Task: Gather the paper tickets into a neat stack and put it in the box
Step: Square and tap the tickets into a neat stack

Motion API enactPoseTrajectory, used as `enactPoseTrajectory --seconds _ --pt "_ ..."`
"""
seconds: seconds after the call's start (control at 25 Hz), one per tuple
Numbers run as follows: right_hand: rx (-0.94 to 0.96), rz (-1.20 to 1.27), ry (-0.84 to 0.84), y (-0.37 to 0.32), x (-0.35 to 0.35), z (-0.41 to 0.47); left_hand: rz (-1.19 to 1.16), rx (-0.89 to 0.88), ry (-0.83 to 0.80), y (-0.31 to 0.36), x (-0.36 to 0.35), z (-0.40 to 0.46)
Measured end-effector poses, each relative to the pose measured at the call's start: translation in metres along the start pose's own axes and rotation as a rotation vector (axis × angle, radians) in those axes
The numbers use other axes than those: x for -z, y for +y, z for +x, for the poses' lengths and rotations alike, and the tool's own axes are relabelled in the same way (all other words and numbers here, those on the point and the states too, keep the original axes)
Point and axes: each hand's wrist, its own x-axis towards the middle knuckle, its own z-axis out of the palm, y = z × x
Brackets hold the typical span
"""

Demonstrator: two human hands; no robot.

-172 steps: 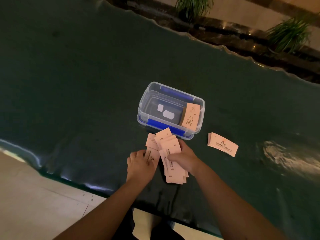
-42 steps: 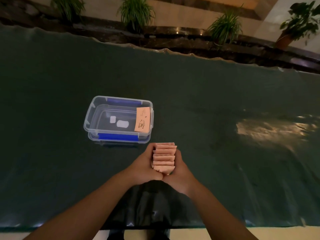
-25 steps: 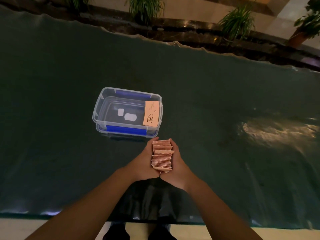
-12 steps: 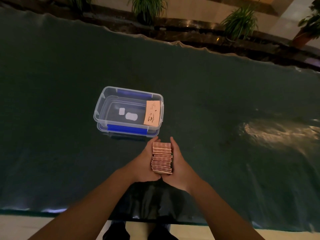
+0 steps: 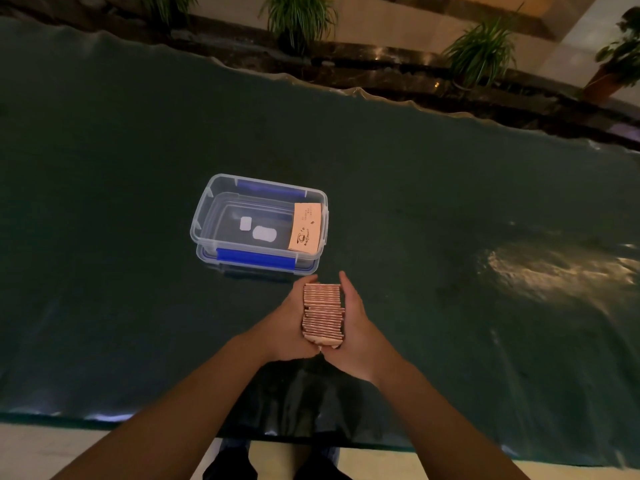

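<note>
While both palms, left hand (image 5: 289,323) and right hand (image 5: 356,323), clamp the ticket stack (image 5: 322,313) near the table's (image 5: 104,168) front edge | light, slippery, splay-prone | squeeze its long sides | box (image 5: 258,225) just beyond.

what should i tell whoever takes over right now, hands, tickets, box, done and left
Left hand and right hand: both pressed against the sides of the ticket stack, holding it on edge, near the table's front.
Stack: mostly squared, a few tickets a little out of line.
Box: clear, lid off, just beyond the hands; one ticket leans inside its right end.
Done: no loose tickets visible on the table.
Left: finish squaring the stack, then set it in the box.
</note>
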Motion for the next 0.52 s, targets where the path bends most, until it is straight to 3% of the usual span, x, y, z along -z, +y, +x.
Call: enactPoseTrajectory --seconds 0.16,0.4,0.52 --pt "0.128 -0.143 0.014 -0.005 0.003 -0.003 0.018 -0.008 0.014 -0.005 -0.004 0.003" --pt "-0.031 0.127 0.090 0.000 -0.003 0.002 0.027 0.043 0.067 0.008 -0.005 0.003" --pt "-0.057 0.114 0.073 0.000 -0.005 0.006 0.033 0.023 0.048 0.007 -0.002 0.001"
